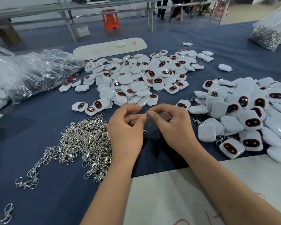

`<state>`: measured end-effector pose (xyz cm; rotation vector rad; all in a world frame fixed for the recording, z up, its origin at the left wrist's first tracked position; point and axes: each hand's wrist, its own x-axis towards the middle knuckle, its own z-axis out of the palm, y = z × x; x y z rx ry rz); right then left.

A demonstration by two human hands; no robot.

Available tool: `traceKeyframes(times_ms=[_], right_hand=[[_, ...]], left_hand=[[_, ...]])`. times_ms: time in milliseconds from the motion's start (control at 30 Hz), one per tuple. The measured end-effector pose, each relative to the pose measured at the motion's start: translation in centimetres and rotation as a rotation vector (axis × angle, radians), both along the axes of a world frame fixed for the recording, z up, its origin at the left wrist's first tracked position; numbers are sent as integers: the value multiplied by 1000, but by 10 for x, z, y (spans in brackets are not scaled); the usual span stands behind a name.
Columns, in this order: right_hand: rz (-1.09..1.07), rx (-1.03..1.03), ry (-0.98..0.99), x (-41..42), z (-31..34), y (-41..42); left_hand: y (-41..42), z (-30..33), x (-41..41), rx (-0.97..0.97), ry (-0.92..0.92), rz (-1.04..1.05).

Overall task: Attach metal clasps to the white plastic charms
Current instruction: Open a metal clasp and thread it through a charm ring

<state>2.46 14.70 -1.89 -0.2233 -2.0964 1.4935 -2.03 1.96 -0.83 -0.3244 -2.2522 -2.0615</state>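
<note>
You're pinching a metal clasp (147,118) in left hand (126,127), right hand (172,125) fingers curling round a white charm (165,115), near the tabletop's front edge.

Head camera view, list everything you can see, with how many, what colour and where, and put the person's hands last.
loose clasps: one heap, too many to count, silver, near left on the cloth
charms without clasps: one big pile, white with dark red-ringed faces, centre
charms with clasps: one pile, white, right side
blue cloth: one, dark blue, covers the table
clear bags: bunched, far left, contents unclear
bag of metal parts: one, clear, far right corner
white board: one, far centre
stool: one, orange, on the floor behind
left hand: pinches a small metal piece, centre front
right hand: grip on a charm, largely hidden, touching the left fingertips
</note>
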Motion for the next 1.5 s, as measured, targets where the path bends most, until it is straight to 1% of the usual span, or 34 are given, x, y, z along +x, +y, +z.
traceKeyframes(times_ms=[167, 300, 467, 600, 700, 800, 867, 933, 1133, 1267, 1400, 1500], right_hand=[[2, -146, 22, -1, 0, 4], [3, -202, 19, -1, -1, 4], [-2, -202, 10, 0, -1, 4], [24, -197, 12, 1, 0, 4], [-4, -166, -17, -1, -1, 4], [-56, -39, -49, -1, -2, 3], [-48, 99, -24, 0, 0, 0], [-10, 173, -14, 1, 1, -4], [25, 120, -2, 1, 3, -2], [22, 49, -14, 0, 2, 0], [80, -42, -46, 0, 3, 2], [138, -83, -28, 0, 3, 4]], left_hand=[[3, -2, 1, -108, 30, -136], [3, -3, 0, -100, 19, -133], [2, -3, -1, -10, -97, -127], [1, -3, -1, 161, -190, -106], [-1, -2, -3, 217, -188, -66], [-3, -3, -6, 128, -97, -26], [-3, -5, -6, 63, -46, -13], [-4, -6, -6, 21, -6, -12], [-6, -5, -9, -5, 23, -51], [-9, -5, -10, -59, 44, -105], [-11, -3, -11, -76, 57, -166], [-11, -3, -10, -60, 65, -210]])
